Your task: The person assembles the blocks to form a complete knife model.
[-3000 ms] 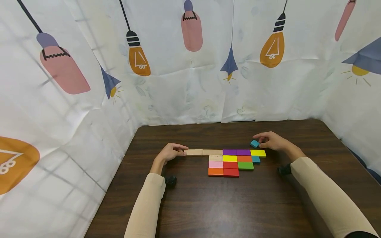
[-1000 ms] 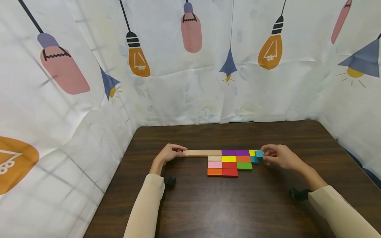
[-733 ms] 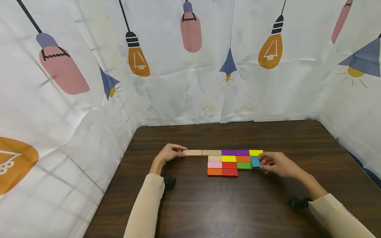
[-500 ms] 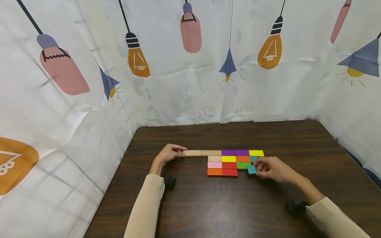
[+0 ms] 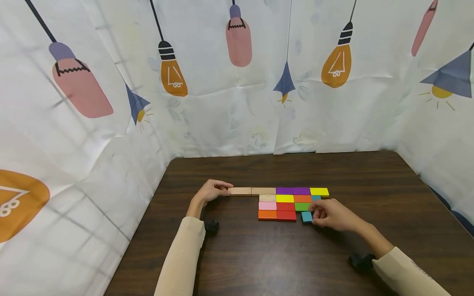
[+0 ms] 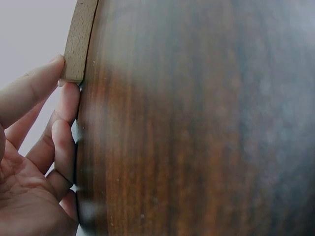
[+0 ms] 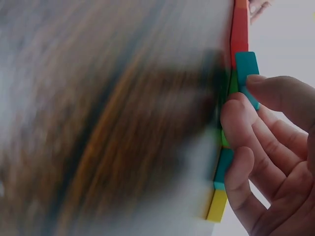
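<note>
Flat wooden blocks lie edge to edge in rows on the brown table. My left hand (image 5: 210, 192) holds the left end of a plain wooden block (image 5: 240, 191) that starts the back row; in the left wrist view the thumb and a fingertip meet at the block's end (image 6: 75, 59). My right hand (image 5: 336, 215) pinches a blue block (image 5: 306, 218) by its right side, just right of the front red block (image 5: 286, 216) and in front of the green block (image 5: 302, 206). The right wrist view shows the thumb on the blue block (image 7: 247, 66).
The back row runs on through purple blocks (image 5: 284, 190) to a yellow block (image 5: 319, 191) at the right end. Another blue block (image 5: 316, 197) is partly behind the right hand. Pink (image 5: 267, 205) and orange (image 5: 267, 215) blocks form the left side. A patterned curtain (image 5: 237, 119) hangs behind the table.
My right hand has carried the blue block from behind the rows around their right end, then forward and left to the front row. The left hand stays at the plain block's end.
</note>
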### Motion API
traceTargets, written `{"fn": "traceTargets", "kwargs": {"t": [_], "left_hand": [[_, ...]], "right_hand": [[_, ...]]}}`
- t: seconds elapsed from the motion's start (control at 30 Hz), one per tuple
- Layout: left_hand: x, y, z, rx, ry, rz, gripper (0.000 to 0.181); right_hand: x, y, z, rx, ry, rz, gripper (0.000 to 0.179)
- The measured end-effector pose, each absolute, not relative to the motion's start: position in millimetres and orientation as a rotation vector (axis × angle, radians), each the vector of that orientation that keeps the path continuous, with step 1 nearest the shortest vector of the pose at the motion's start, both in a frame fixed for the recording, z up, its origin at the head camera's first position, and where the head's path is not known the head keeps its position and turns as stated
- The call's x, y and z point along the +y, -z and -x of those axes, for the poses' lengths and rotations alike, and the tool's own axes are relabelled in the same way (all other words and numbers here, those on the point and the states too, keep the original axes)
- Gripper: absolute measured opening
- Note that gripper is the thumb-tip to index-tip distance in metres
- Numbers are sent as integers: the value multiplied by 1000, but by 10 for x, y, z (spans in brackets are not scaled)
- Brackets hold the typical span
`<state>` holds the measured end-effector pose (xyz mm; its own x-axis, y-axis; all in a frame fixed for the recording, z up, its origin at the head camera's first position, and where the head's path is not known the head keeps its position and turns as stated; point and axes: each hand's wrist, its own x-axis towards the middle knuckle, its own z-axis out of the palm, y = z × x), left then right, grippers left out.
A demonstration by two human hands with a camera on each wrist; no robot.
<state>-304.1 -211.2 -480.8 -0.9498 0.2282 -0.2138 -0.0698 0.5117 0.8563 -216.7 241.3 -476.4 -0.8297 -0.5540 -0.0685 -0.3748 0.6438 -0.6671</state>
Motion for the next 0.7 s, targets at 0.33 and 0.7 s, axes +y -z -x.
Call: {"fn": "traceTargets", "kwargs": {"t": [0.33,0.7], "left_hand": [[-2105,4797,3030,2457,-1420,-116,25],[-2090,4782,3020,2466,-1405,-113,25]], "right_hand": [[2325,4763,2140,2647,917,755,24],[2274,4777,2142,2675,896,745,26]]}}
